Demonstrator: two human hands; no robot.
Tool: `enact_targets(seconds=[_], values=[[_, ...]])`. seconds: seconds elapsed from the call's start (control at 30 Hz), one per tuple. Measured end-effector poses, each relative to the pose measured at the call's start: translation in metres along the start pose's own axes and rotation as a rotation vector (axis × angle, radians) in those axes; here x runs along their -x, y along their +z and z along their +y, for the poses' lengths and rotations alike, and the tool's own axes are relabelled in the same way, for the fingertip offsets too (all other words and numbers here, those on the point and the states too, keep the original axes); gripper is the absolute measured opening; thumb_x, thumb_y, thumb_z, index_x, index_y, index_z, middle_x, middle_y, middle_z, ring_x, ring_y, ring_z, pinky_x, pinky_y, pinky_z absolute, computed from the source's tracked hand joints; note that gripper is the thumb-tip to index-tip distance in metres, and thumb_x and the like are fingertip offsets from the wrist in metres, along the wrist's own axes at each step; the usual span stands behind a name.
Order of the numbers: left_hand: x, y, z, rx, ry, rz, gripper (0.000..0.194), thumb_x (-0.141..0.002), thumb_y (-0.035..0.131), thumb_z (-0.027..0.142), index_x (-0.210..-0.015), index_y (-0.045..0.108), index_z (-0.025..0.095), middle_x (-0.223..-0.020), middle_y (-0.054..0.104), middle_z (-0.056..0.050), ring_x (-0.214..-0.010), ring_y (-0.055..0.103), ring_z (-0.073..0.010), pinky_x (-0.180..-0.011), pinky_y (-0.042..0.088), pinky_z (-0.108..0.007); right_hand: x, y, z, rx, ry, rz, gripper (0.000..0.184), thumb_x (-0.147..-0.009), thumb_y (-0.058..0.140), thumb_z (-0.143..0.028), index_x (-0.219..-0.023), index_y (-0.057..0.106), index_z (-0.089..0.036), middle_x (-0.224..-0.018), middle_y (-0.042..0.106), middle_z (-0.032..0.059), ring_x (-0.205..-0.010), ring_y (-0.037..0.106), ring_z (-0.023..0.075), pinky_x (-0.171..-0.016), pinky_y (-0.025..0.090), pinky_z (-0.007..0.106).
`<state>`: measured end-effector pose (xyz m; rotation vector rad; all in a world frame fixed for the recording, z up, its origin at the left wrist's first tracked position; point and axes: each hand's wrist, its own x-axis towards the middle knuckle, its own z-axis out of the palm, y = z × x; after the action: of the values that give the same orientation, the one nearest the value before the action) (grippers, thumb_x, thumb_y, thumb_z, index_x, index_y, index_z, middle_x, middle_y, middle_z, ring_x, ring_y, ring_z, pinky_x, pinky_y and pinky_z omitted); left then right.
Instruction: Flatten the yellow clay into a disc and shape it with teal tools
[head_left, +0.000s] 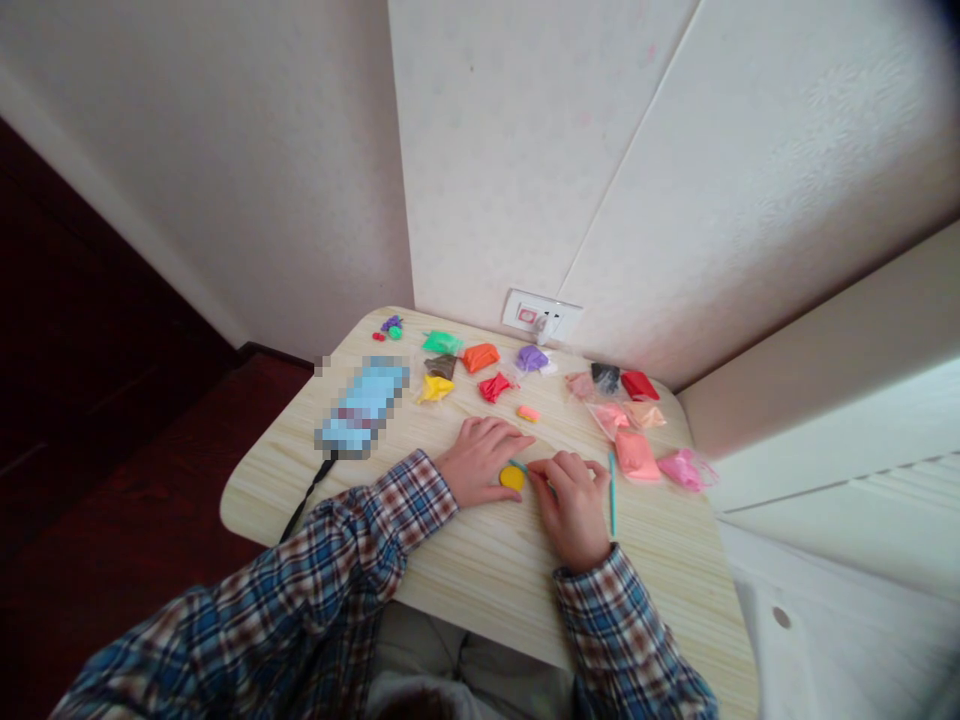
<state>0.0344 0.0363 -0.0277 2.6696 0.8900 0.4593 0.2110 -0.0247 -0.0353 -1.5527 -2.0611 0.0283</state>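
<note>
A round, flat yellow disc [512, 478] that looks like modelling clay lies on the table between my hands. My left hand [480, 462] rests on the tabletop with its fingers stretched out, its thumb by the near edge of the disc. Closed in a pinch, my right hand [571, 503] grips a thin teal stick-like tool [517, 464]. The tool's tip shows at the disc's upper edge, while most of it is hidden by my fingers. Just right of that hand lies a second thin teal stick [613, 495].
Several bagged clay pieces line the back, including an orange one [481, 357] and a yellow one [436, 388]. More sit at right, with a pink pack [636, 456]. A cabled phone [366, 405], blurred out, lies left. Small clay grapes [391, 323] stand in the far-left corner.
</note>
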Motion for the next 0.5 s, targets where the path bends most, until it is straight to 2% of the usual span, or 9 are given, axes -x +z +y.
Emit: enact_targets(seconds=[0.5], values=[[0.0056,-0.0015,-0.0017,0.003,-0.005,0.0,0.073,-0.072,0.066,0.054,-0.128,0.041,0.016,-0.122,0.049,-0.011,-0.113,0.039,-0.0283,-0.094,0.027,-0.043,0.0026,0.0,0.003,0.017,0.002,0.027,0.019,-0.088,0.045,-0.019,-0.078,0.061,-0.021,-0.07,0.057,0.0,-0.074,0.05,0.0162,-0.08,0.024,0.035]])
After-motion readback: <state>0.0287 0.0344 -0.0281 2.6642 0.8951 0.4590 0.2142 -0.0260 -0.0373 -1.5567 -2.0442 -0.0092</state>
